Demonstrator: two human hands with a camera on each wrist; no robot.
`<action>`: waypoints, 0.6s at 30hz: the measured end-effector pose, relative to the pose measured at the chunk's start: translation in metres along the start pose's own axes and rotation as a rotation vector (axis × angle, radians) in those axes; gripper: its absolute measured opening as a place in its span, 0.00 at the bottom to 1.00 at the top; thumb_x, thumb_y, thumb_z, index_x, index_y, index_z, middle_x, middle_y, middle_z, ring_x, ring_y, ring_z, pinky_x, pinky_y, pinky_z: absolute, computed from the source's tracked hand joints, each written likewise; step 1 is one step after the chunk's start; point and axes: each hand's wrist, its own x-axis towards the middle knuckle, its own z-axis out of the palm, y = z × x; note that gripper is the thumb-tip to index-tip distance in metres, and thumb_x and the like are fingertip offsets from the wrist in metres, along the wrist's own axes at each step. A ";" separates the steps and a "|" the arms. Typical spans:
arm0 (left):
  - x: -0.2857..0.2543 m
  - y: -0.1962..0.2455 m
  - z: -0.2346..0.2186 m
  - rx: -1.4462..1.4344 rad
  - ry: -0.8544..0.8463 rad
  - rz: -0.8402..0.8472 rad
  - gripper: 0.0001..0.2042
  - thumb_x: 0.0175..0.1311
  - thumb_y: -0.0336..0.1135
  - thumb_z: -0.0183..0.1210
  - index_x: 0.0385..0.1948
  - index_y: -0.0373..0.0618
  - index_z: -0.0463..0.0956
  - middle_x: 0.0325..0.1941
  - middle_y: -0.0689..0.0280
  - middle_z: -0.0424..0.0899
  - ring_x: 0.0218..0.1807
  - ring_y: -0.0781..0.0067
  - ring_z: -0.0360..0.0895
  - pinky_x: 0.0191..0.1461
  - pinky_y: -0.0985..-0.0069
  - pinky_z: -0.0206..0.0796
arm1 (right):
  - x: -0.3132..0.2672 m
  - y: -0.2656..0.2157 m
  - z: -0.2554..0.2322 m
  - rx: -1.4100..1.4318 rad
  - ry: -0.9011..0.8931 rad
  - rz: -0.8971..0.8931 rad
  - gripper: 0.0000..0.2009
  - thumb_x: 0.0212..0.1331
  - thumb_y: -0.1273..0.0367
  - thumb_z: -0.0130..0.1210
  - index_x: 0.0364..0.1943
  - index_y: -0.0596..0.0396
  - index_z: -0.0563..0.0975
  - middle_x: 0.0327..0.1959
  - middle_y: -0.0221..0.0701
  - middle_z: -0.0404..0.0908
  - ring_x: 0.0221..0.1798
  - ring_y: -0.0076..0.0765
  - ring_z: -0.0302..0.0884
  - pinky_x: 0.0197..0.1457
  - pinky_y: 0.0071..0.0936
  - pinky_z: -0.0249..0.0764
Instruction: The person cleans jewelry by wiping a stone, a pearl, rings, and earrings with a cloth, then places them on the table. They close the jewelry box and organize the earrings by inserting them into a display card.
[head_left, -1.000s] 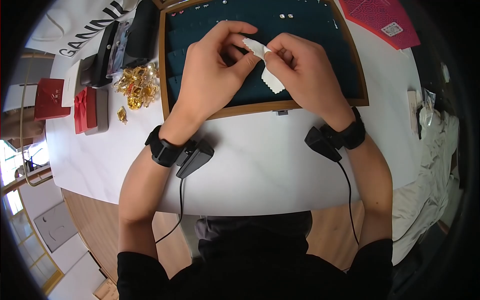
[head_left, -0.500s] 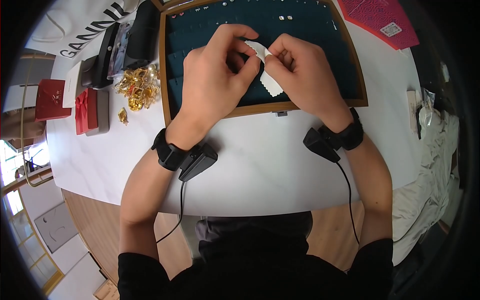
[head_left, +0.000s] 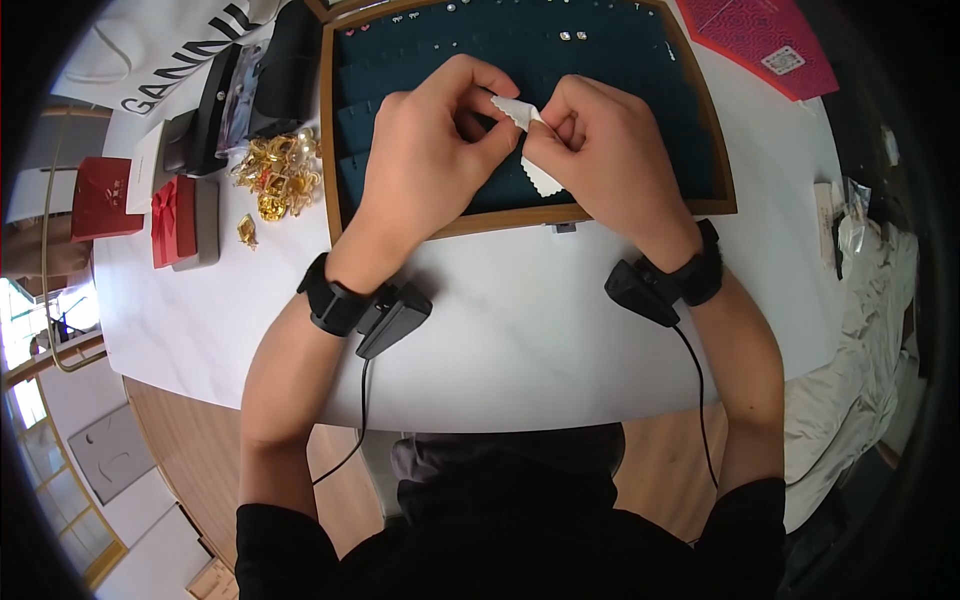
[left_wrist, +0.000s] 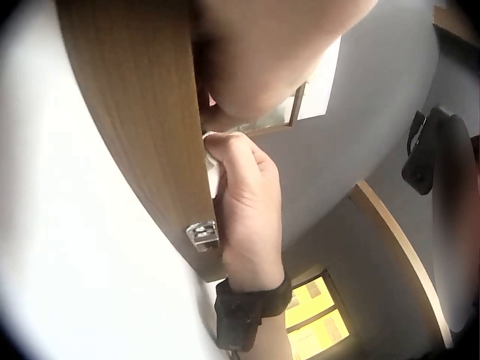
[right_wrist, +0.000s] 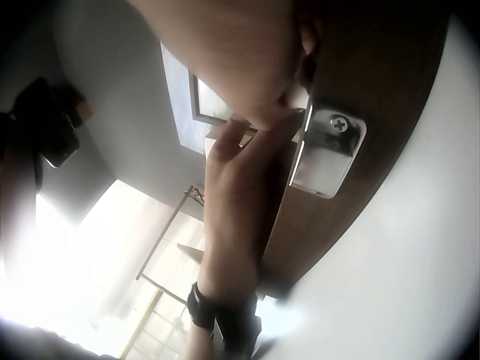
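Over the open wooden jewelry case point(head_left: 490, 221) with its dark green lining, both hands meet at a small white cloth point(head_left: 541, 178) with a zigzag edge. My right hand point(head_left: 612, 155) pinches the cloth between thumb and curled fingers, and its lower end hangs below them. My left hand point(head_left: 420, 150) holds the cloth's other side with thumb and bent fingers, its index finger arched above. Whatever lies inside the fold is hidden by cloth and fingers. In the left wrist view the right hand point(left_wrist: 251, 202) shows behind the case's wooden side point(left_wrist: 142, 112).
Paired square stone earrings point(head_left: 573, 36) and other small studs sit in the lining. Left of the case lie a heap of gold jewelry point(head_left: 275, 175), a single gold piece point(head_left: 247, 231), a red ribboned box point(head_left: 172, 222) and black cases point(head_left: 285, 80). A pink packet point(head_left: 765, 45) lies right.
Both hands have shifted slightly toward the body with the cloth between them. The cloth's hanging end has swung a little and shows less now. Case and surrounding things stay put.
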 end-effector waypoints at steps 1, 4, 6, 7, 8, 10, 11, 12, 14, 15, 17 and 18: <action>0.001 -0.003 0.000 -0.051 -0.007 -0.015 0.11 0.54 0.24 0.67 0.40 0.43 0.80 0.29 0.65 0.87 0.25 0.77 0.83 0.30 0.81 0.72 | -0.001 0.000 -0.001 -0.003 -0.003 -0.001 0.10 0.55 0.71 0.65 0.26 0.58 0.73 0.22 0.33 0.77 0.23 0.38 0.77 0.28 0.33 0.72; 0.001 0.001 -0.001 -0.111 -0.036 -0.072 0.12 0.57 0.24 0.67 0.42 0.42 0.80 0.34 0.68 0.86 0.29 0.84 0.78 0.34 0.85 0.69 | 0.000 0.001 0.001 0.018 0.039 -0.027 0.10 0.54 0.71 0.65 0.26 0.58 0.73 0.22 0.33 0.76 0.22 0.37 0.75 0.27 0.32 0.71; 0.000 0.002 -0.004 -0.111 -0.053 -0.118 0.12 0.59 0.25 0.68 0.44 0.40 0.79 0.37 0.71 0.84 0.32 0.90 0.73 0.37 0.88 0.66 | 0.001 0.000 0.001 0.018 0.040 -0.031 0.10 0.55 0.71 0.65 0.26 0.58 0.73 0.22 0.32 0.76 0.22 0.37 0.75 0.27 0.31 0.71; -0.001 0.001 -0.003 -0.118 -0.033 -0.104 0.11 0.60 0.25 0.68 0.43 0.40 0.79 0.38 0.71 0.84 0.31 0.90 0.72 0.36 0.89 0.65 | 0.001 0.000 0.001 0.015 0.043 -0.033 0.10 0.55 0.72 0.65 0.26 0.58 0.73 0.22 0.32 0.76 0.22 0.36 0.75 0.28 0.31 0.71; 0.000 -0.001 -0.002 -0.128 -0.012 -0.089 0.11 0.61 0.25 0.67 0.43 0.40 0.79 0.38 0.72 0.84 0.31 0.91 0.70 0.35 0.89 0.63 | 0.000 -0.001 0.001 0.014 0.042 -0.033 0.10 0.55 0.72 0.65 0.26 0.58 0.73 0.22 0.32 0.76 0.22 0.36 0.75 0.28 0.31 0.71; 0.002 -0.007 -0.002 -0.180 0.055 -0.090 0.11 0.59 0.24 0.67 0.42 0.40 0.79 0.35 0.72 0.85 0.28 0.90 0.69 0.32 0.88 0.62 | 0.001 -0.001 -0.001 -0.004 0.027 -0.027 0.10 0.58 0.72 0.64 0.27 0.59 0.73 0.25 0.33 0.78 0.23 0.35 0.76 0.28 0.30 0.71; 0.003 -0.010 -0.002 -0.228 0.122 -0.091 0.11 0.57 0.24 0.67 0.41 0.40 0.79 0.32 0.72 0.86 0.25 0.89 0.68 0.29 0.86 0.62 | 0.001 -0.002 -0.001 -0.003 0.026 -0.028 0.10 0.58 0.72 0.64 0.27 0.59 0.73 0.25 0.33 0.78 0.23 0.35 0.76 0.28 0.30 0.71; 0.004 -0.011 -0.001 -0.241 0.116 -0.101 0.12 0.59 0.25 0.68 0.43 0.40 0.78 0.33 0.72 0.86 0.25 0.90 0.65 0.29 0.87 0.60 | 0.002 -0.004 -0.002 0.047 0.040 0.001 0.07 0.60 0.72 0.62 0.30 0.60 0.75 0.26 0.34 0.78 0.24 0.35 0.76 0.29 0.30 0.72; 0.003 -0.009 0.000 -0.264 0.075 -0.085 0.12 0.60 0.26 0.68 0.43 0.40 0.78 0.33 0.72 0.87 0.25 0.90 0.65 0.29 0.87 0.60 | 0.002 -0.002 -0.001 0.096 0.056 0.031 0.05 0.62 0.73 0.60 0.33 0.60 0.77 0.27 0.35 0.79 0.25 0.35 0.77 0.30 0.30 0.72; 0.004 -0.009 0.001 -0.289 0.034 -0.069 0.12 0.60 0.26 0.68 0.44 0.40 0.78 0.34 0.72 0.87 0.25 0.90 0.64 0.29 0.88 0.59 | 0.003 0.003 0.000 0.140 0.065 0.014 0.03 0.63 0.74 0.58 0.37 0.60 0.79 0.28 0.35 0.79 0.26 0.34 0.77 0.31 0.29 0.72; 0.004 -0.008 0.002 -0.286 0.018 -0.052 0.12 0.61 0.26 0.68 0.45 0.40 0.78 0.34 0.72 0.87 0.25 0.90 0.64 0.29 0.88 0.59 | 0.005 0.006 0.000 0.185 0.073 -0.003 0.05 0.65 0.74 0.56 0.40 0.60 0.80 0.29 0.35 0.80 0.27 0.33 0.77 0.32 0.27 0.72; 0.004 -0.008 0.002 -0.281 0.003 -0.037 0.12 0.61 0.26 0.68 0.45 0.41 0.78 0.34 0.72 0.87 0.25 0.91 0.63 0.29 0.88 0.59 | 0.006 0.005 -0.002 0.176 0.038 -0.033 0.06 0.66 0.75 0.55 0.42 0.59 0.81 0.30 0.35 0.80 0.29 0.32 0.78 0.33 0.26 0.72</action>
